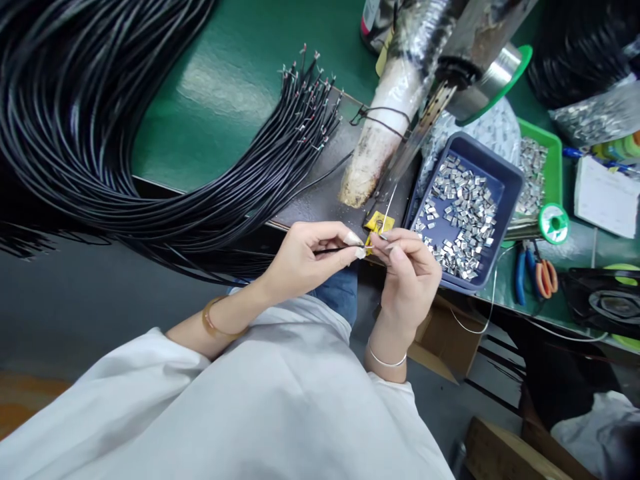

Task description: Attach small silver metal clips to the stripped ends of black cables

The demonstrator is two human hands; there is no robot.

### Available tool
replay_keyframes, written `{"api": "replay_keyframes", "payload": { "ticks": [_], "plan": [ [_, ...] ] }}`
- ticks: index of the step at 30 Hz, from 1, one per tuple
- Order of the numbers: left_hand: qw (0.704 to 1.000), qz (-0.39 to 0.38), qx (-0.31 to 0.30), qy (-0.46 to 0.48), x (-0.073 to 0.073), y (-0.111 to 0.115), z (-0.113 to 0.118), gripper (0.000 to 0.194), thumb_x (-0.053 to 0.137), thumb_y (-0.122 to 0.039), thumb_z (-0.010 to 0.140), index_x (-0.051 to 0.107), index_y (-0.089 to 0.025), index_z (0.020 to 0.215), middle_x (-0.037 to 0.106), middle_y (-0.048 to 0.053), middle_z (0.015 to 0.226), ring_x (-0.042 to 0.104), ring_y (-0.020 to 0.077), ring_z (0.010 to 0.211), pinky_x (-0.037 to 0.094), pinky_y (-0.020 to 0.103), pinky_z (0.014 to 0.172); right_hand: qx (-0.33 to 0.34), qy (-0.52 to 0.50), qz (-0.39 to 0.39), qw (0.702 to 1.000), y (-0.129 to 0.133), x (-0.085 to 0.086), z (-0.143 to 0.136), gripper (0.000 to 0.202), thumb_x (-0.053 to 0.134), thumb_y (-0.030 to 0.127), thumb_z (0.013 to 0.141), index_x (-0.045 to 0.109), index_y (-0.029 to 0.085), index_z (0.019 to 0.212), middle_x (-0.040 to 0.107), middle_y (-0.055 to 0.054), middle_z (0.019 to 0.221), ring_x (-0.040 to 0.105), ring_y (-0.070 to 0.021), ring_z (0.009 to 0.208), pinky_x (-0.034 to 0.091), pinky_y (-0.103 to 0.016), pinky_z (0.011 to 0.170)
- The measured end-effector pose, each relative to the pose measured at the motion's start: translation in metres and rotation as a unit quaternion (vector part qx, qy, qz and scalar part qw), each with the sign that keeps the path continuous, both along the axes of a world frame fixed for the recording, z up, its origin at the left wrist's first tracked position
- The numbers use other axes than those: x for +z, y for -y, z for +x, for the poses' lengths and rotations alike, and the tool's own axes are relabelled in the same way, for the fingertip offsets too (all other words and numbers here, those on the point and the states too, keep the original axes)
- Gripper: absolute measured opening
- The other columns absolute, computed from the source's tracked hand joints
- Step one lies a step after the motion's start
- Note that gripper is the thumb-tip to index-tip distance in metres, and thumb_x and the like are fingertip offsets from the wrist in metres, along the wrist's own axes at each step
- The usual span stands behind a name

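Observation:
My left hand (pixel 320 252) is closed in a pinch on the end of a black cable (pixel 327 251), with pale wraps on its thumb and index fingertips. Facing it, my right hand (pixel 411 270) pinches a small shiny metal piece (pixel 383 237), which looks like a connector, at the cable's stripped end. The fingers partly hide where the two meet. Just beyond my fingertips lies a yellow block (pixel 379 221) on the bench edge. A soldering iron (pixel 434 110) slants down from above, its thin tip pointing toward my right fingertips.
A thick bundle of black cables (pixel 200 213) sweeps across the left, stripped ends up. A foil-wrapped white tube (pixel 383 117) leans beside the iron. At right are a blue tray (pixel 510 180) of metal connectors, a green tray (pixel 555 150), a solder spool (pixel 554 224) and pliers (pixel 521 275).

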State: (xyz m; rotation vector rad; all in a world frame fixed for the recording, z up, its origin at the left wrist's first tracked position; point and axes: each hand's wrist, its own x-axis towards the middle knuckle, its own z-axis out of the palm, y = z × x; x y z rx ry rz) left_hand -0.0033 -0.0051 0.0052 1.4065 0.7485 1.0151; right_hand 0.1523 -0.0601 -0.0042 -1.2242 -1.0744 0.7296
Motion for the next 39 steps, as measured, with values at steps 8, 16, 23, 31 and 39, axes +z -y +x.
{"api": "replay_keyframes", "payload": {
  "ticks": [8, 16, 23, 31, 39],
  "plan": [
    [1.000, -0.022, 0.014, -0.003, -0.005, 0.000, -0.001, 0.011, 0.069, -0.020, 0.083, 0.071, -0.012, 0.075, 0.065, 0.002, 0.067, 0.055, 0.0082, 0.059, 0.045, 0.019, 0.055, -0.045, 0.166, 0.004, 0.985, 0.003, 0.005, -0.013, 0.005, 0.070, 0.021, 0.088, 0.073, 0.024, 0.089, 0.073, -0.001, 0.094, 0.072, -0.0126, 0.088, 0.064, -0.027, 0.071],
    [0.987, 0.149, 0.019, -0.058, -0.006, -0.003, -0.007, 0.009, 0.068, -0.016, 0.087, 0.073, -0.013, 0.080, 0.065, 0.001, 0.068, 0.048, 0.0076, 0.056, 0.039, 0.021, 0.052, -0.013, 0.143, -0.003, 0.990, 0.002, 0.008, -0.008, 0.009, 0.070, 0.016, 0.087, 0.074, 0.024, 0.089, 0.073, -0.001, 0.097, 0.073, -0.0126, 0.090, 0.064, -0.026, 0.072],
    [0.888, 0.411, 0.046, -0.204, -0.016, -0.005, -0.008, 0.022, 0.054, -0.013, 0.096, 0.068, -0.015, 0.079, 0.069, 0.004, 0.070, 0.057, 0.0134, 0.064, 0.045, 0.028, 0.066, 0.010, 0.296, -0.028, 0.955, 0.005, 0.018, 0.001, 0.014, 0.067, 0.013, 0.087, 0.073, 0.024, 0.091, 0.073, -0.002, 0.099, 0.072, -0.0152, 0.095, 0.064, -0.033, 0.084],
    [0.996, -0.049, -0.076, -0.014, -0.007, 0.012, -0.005, 0.014, 0.055, -0.025, 0.096, 0.058, -0.016, 0.086, 0.062, -0.003, 0.063, 0.047, 0.0052, 0.045, 0.038, 0.018, 0.045, -0.005, 0.133, -0.003, 0.991, 0.006, 0.005, -0.013, 0.006, 0.069, 0.018, 0.088, 0.070, 0.023, 0.086, 0.071, -0.001, 0.103, 0.075, -0.0158, 0.095, 0.066, -0.034, 0.084],
    [0.963, -0.249, -0.048, 0.095, -0.001, -0.007, -0.002, 0.023, 0.085, -0.031, 0.069, 0.072, -0.013, 0.074, 0.064, -0.001, 0.059, 0.052, 0.0063, 0.053, 0.042, 0.019, 0.052, -0.114, 0.239, 0.134, 0.955, 0.005, 0.002, -0.014, 0.021, 0.053, 0.016, 0.097, 0.066, 0.028, 0.109, 0.074, -0.003, 0.103, 0.074, -0.0182, 0.099, 0.066, -0.040, 0.081]
  ]
}}
